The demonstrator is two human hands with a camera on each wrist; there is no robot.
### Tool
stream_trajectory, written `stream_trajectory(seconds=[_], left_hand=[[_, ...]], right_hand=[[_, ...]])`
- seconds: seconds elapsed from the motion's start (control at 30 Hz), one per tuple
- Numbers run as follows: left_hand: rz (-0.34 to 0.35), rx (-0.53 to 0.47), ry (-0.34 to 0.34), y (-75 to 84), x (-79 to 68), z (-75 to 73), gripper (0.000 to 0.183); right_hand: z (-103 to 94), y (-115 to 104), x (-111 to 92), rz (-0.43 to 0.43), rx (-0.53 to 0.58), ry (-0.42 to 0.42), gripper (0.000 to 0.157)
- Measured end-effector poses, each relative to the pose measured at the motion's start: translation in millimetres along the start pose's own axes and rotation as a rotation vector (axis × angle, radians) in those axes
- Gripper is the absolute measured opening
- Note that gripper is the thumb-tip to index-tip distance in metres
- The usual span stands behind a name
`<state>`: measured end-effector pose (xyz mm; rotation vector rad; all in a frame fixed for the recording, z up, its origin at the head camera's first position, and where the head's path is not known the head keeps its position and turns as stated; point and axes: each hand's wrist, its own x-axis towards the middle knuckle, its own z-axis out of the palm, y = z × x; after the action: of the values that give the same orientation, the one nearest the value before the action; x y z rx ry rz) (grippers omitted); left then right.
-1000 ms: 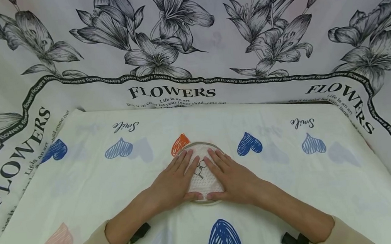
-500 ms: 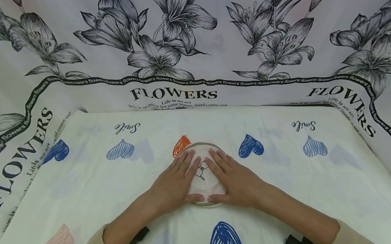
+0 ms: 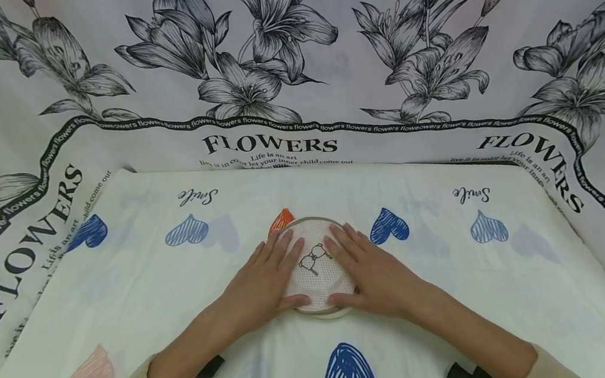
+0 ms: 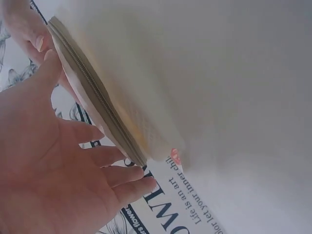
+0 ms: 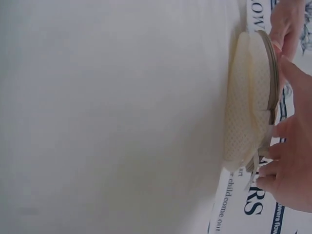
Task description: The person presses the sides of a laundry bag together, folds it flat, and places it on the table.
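From my remote seat I see the left hand (image 3: 259, 286) lying flat, fingers straight and together, on the left half of a round mesh zip pouch (image 3: 317, 264); its thumb runs along the pouch's near edge. In the left wrist view the same hand (image 4: 58, 180) is spread beside the pouch's zipper seam (image 4: 100, 100), fingers relaxed and curled round nothing. The pouch sits between the two hands on the heart-print cloth (image 3: 452, 296) that covers the table, with a small line drawing of glasses (image 3: 312, 256) showing in the gap between the fingertips (I cannot read finer detail). Just past the left fingertips an orange heart (image 3: 281, 218) peeks out from behind the pouch's rim. The right hand (image 3: 371, 273) mirrors the left, laid open on the pouch's right half, thumb along the near edge. Beyond both hands hangs a FLOWERS-print backdrop (image 3: 265, 66).
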<state>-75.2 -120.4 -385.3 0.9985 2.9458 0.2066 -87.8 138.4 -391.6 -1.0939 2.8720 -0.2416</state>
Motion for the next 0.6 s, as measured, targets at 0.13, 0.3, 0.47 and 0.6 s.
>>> stream_trajectory(seconds=[0.13,0.3,0.47,0.6], left_hand=[[-0.014,-0.005,0.017,-3.1,-3.1,0.3,0.098],[-0.028,-0.026,0.001,-6.5,-6.2,-2.0,0.098],[-0.034,-0.046,-0.004,-10.6,-11.0,-5.9,0.101],[-0.029,-0.030,0.013,-15.8,-14.1,-6.3,0.101]], right_hand=[[-3.5,3.1,-2.2,0.025,0.027,-0.010,0.097],[-4.5,8.0,-6.1,0.065,0.038,0.002,0.097],[-5.6,12.2,-9.8,0.087,0.055,0.019,0.097],[-7.7,17.3,-14.8,0.109,0.054,0.028,0.097]])
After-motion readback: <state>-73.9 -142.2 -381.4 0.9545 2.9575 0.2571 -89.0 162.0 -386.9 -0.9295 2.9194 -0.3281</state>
